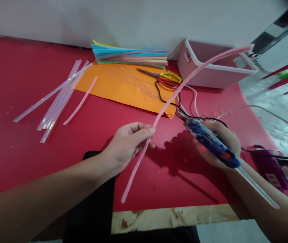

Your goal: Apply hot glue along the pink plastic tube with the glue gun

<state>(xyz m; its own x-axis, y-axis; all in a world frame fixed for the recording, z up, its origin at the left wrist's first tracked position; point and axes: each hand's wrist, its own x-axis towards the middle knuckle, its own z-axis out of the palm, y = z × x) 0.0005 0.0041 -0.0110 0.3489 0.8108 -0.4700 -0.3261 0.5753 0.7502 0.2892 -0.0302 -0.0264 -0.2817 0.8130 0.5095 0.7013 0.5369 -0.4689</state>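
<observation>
L hand (131, 143) pinches a long pink fuzzy pipe cleaner (169, 100) btwn thumb + fingertips, slanting it above the red tabletop (32, 152), upper end overlapping a pink plastic bin (216, 78) w/ white rim in view. R hand (222, 140) is wrapped round a dark-blue patterned glue gun (209, 140) w/ translucent glue stick (256, 185) out the back; nozzle (181, 116) points up-left, apart from the pipe cleaner, nr the orange paper sheet (118, 89).

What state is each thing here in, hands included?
Left hand: pinching pink pipe cleaner
Right hand: holding glue gun
Pink pipe cleaner: gently curved
Glue gun: glue stick jutting behind
Scissors: blades seemingly shut
Basket: upright, open-topped
Loose sticks: piled
Orange sheet: corner crumpled
</observation>
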